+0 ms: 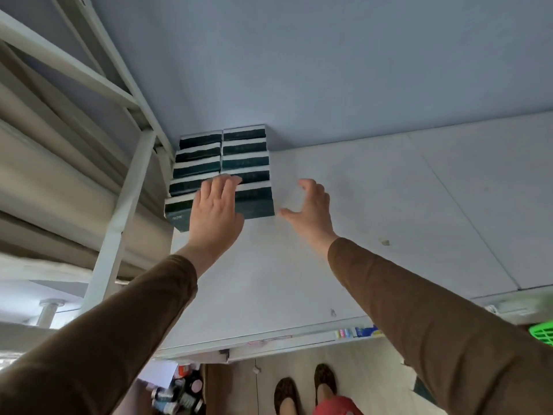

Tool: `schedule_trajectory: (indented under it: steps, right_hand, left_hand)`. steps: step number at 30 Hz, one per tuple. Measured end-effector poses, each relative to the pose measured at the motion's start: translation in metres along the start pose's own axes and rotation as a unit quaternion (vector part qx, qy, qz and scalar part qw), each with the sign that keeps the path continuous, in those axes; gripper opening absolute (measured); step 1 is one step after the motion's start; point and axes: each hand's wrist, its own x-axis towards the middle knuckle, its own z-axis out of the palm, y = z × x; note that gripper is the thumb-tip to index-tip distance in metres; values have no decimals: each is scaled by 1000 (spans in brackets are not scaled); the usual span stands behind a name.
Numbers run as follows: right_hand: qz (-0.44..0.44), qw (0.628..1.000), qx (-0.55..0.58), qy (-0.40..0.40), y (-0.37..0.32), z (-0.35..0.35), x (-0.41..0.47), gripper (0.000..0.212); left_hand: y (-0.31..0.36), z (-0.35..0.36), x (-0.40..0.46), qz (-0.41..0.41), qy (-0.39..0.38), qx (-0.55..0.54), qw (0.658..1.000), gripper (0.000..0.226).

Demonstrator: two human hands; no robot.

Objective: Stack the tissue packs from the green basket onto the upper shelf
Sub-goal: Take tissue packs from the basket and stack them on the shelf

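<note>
**Green-and-white packs squared up on the top shelf**

Dark green tissue packs (223,172) stand in two columns at the far left corner of the upper shelf (374,205), tight against the white metal frame post (119,232) and the back wall. The left hand (214,209) lies flat on the front of the stack, fingers straight and spread across the seam between the two columns, pressing rather than gripping. Just to the right, the right hand (311,205) hovers beside the right column, fingers relaxed and thumb splayed, holding nothing and not touching the packs. The green basket (542,333) shows only as a corner at the far right edge, well apart from the stack; what is left in it cannot be seen.

The step looks like tidying the stack. It would go best with an even palm push toward the wall, the right hand closing in to square the right side so neither column leans or slips off the shelf edge.
</note>
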Motion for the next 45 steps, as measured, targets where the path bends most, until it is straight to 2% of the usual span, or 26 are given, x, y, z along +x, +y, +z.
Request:
schedule_trajectory:
  steps: [8, 17, 20, 23, 28, 37, 45]
  right_hand:
    - [63, 986, -76, 132, 83, -158, -69, 50]
    - [190, 943, -130, 241, 241, -360, -234, 41]
    - [222, 936, -146, 232, 303, -421, -292, 40]
    - [254, 931, -156, 212, 361, -474, -341, 40]
    - [300, 926, -145, 179, 440, -540, -381, 37]
    - [388, 905, -78, 153, 572, -622, -371, 43]
    - [433, 892, -83, 99, 707, -694, -339, 57]
  left_hand:
    - [174, 13, 25, 136, -35, -88, 986, 58]
    - [459, 47, -42, 318, -73, -160, 932, 51]
    - [551, 61, -79, 344, -100, -157, 920, 52]
    - [628, 77, -116, 336, -148, -148, 918, 54]
    - [723, 105, -157, 334, -214, -135, 908, 54]
    - [870, 192, -159, 324, -304, -154, 882, 55]
    - [997, 280, -142, 372, -366, -163, 837, 60]
